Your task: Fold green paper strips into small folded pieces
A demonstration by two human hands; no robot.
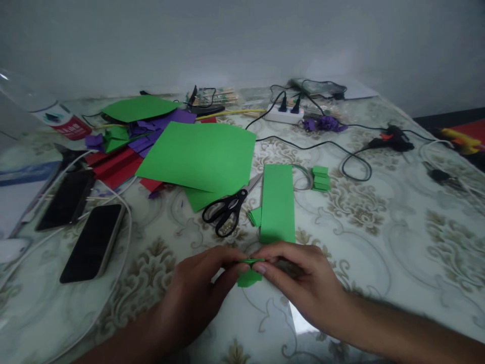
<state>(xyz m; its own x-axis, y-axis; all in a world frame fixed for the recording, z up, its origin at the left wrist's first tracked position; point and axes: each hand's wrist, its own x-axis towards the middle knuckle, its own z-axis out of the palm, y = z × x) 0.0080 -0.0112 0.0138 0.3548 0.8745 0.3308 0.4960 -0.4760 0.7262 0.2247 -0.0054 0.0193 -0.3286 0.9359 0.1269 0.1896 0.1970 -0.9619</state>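
Observation:
A small folded strip of green paper (250, 278) is pinched between my two hands near the front of the table. My left hand (204, 285) grips its left end between thumb and fingers. At the right end, my right hand (299, 273) does the same. Just beyond my fingers lies a flat green paper rectangle (278, 202), with a small folded green piece (255, 217) by its left edge. Black-handled scissors (231, 205) lie partly open to the left of it. An accordion-folded green piece (321, 179) rests farther right.
Large green sheets (200, 156) cover purple and red paper at the back left. Two phones (93, 242) and white cables are on the left, near a bottle (56, 119). A power strip (284, 114), black cords and a glue gun (394, 139) lie at the back right.

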